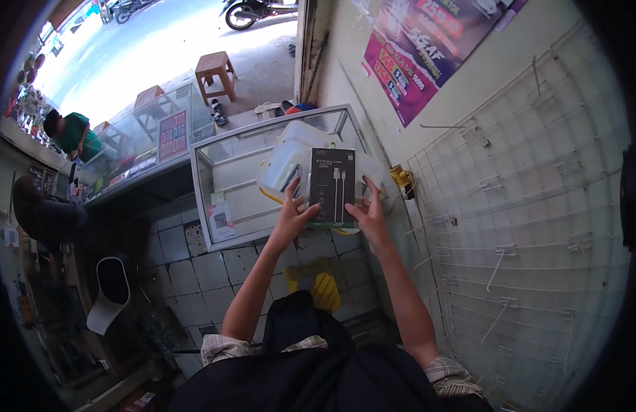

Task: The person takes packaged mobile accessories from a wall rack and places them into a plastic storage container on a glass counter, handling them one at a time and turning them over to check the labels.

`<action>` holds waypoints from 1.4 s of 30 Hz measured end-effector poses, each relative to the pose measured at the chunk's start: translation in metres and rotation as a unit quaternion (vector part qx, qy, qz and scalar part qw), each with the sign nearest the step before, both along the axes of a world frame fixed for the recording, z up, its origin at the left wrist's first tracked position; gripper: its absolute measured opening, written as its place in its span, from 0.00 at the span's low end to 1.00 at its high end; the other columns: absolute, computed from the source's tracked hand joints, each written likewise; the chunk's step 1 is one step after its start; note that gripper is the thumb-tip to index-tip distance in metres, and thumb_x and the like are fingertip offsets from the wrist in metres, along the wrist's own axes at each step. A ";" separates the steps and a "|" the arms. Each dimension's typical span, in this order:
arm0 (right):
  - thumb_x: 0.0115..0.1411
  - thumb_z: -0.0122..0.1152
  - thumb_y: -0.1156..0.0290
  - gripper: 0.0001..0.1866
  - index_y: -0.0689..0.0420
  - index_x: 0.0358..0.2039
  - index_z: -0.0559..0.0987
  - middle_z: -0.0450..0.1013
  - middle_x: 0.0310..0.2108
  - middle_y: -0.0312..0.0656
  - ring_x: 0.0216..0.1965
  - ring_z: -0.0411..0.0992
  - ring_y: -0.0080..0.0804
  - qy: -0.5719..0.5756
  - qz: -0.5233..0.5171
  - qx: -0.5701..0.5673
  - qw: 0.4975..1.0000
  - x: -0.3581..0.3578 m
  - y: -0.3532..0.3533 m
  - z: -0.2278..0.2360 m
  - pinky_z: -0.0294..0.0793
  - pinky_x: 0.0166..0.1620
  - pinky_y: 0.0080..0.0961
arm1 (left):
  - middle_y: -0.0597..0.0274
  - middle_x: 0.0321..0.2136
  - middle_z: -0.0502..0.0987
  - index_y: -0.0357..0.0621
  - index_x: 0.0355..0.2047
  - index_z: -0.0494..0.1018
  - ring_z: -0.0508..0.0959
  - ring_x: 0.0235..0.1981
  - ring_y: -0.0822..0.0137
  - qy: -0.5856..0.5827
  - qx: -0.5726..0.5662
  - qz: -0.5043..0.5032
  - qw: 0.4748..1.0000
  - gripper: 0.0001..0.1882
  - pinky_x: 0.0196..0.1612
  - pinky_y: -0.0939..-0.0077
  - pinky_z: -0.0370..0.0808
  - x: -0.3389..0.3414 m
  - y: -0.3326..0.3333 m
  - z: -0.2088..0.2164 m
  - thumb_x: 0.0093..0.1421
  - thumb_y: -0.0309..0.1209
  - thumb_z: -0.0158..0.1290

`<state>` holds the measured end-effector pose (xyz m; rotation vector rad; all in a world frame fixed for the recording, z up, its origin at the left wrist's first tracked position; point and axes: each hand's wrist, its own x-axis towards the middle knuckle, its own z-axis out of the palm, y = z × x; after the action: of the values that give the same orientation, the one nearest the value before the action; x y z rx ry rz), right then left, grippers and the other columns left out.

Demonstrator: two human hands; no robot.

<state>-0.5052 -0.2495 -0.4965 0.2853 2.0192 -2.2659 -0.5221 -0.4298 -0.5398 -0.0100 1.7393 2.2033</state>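
A flat black box for a charging cable (332, 189), with two white cables pictured on its front, is held upright before me. My left hand (292, 214) grips its left edge, thumb on the front face. On the opposite edge my right hand (370, 214) holds it the same way, its thumb near the lower corner. Behind the box stands a translucent plastic container (296, 147) on a glass display case (246, 144); the box hides part of it. Fingers behind the box are hidden.
To the right, a wire grid rack (496, 233) with hooks covers the wall below a purple poster (428, 48). A yellow stool (326, 292) stands on the tiled floor below. At left are a white chair (108, 319), another glass counter (153, 130) and a person in green (86, 141).
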 end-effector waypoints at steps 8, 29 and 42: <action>0.47 0.56 0.76 0.36 0.55 0.56 0.51 0.65 0.43 0.47 0.40 0.68 0.34 -0.137 0.019 0.165 0.977 -0.088 -0.069 -0.153 0.66 0.43 0.25 | 0.35 0.41 0.67 0.49 0.56 0.44 0.71 0.42 0.47 0.030 -0.377 0.004 0.926 0.38 0.44 0.63 0.66 -0.106 -0.036 -0.098 0.49 0.30 0.54; 0.48 0.42 0.78 0.25 0.57 0.50 0.61 0.64 0.43 0.42 0.41 0.62 0.28 -0.357 0.053 -0.126 0.924 -0.128 -0.095 -0.327 0.59 0.44 0.26 | 0.38 0.43 0.65 0.42 0.46 0.55 0.69 0.42 0.41 0.011 -0.528 -0.280 0.802 0.25 0.44 0.56 0.67 -0.150 -0.022 -0.238 0.47 0.26 0.51; 0.59 0.41 0.72 0.22 0.64 0.53 0.56 0.58 0.53 0.45 0.51 0.61 0.31 -0.122 0.047 -0.103 0.986 0.041 0.038 0.006 0.57 0.53 0.24 | 0.53 0.42 0.70 0.40 0.44 0.64 0.69 0.46 0.56 0.250 -0.195 -0.126 0.940 0.18 0.49 0.72 0.63 -0.048 0.048 0.046 0.51 0.21 0.47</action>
<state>-0.4641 -0.2113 -0.4902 0.4169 1.6311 -2.2342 -0.5706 -0.3816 -0.4937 0.6922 2.2670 1.7400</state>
